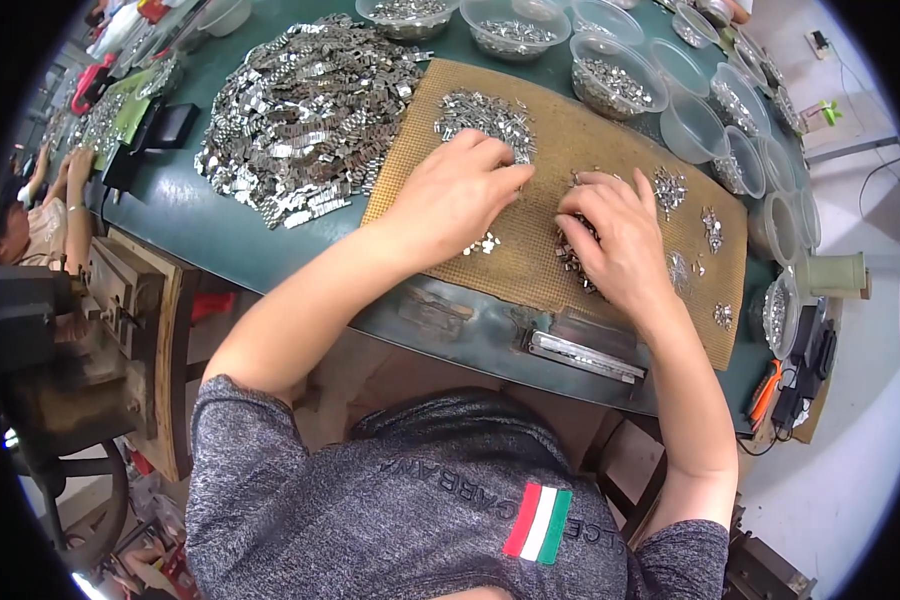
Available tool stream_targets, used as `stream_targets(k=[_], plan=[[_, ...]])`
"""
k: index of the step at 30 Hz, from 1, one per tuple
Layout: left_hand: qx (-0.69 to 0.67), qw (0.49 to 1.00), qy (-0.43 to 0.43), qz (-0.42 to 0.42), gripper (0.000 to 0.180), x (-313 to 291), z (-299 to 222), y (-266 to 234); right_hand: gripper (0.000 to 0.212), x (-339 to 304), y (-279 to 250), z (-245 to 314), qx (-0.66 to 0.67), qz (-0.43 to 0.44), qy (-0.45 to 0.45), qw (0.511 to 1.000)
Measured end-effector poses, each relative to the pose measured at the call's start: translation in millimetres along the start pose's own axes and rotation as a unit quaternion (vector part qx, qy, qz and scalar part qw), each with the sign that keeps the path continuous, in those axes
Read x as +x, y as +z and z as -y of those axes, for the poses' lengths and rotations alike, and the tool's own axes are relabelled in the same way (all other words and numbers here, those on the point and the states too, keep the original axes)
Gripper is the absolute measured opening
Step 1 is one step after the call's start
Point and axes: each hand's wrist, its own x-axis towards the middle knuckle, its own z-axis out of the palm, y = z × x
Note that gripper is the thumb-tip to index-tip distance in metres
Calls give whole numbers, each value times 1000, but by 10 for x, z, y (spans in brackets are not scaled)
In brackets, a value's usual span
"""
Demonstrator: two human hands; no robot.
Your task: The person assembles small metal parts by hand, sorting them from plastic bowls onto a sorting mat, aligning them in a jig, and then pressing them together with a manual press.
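My left hand [462, 195] is over the brown textured mat [540, 95], just below a pile of small silvery metal pieces [485, 118]. Its fingers are bent and closed together, and their tips hide whatever they may hold. My right hand [618, 240] curls over a darker heap of small metal pieces [574, 262], its thumb and fingertips down at the heap. What lies between those fingers is too small to make out. A few bright flat bits [485, 244] lie on the mat between my hands.
A large mound of linked metal strips [305, 110] covers the green table [235, 255] at left. Clear plastic bowls [618, 80] of metal parts line the far and right sides. Small part clusters [670, 190] dot the mat's right. Orange-handled pliers [765, 393] lie far right. Another person [55, 225] works at left.
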Motion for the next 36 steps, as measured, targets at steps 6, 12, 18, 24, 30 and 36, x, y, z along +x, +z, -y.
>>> stream_targets(k=[6,12,18,24,30,36], plan=[[40,997,32,49,25,117,133,311,9,-522,-378,-15,33,14,63,997],[43,996,70,17,11,152,122,295,11,-1043,-679,43,82,63,114,988],[49,995,79,33,10,138,-19,279,13,-1322,-679,176,105,106,128,980],[0,997,75,10,11,110,-100,213,14,-1396,-588,271,75,82,129,985],[-56,998,31,19,13,65,-70,159,14,-1370,-611,376,42,70,132,988],[-174,977,-122,32,14,69,-36,33,10,-1337,-626,426,30,63,113,991]])
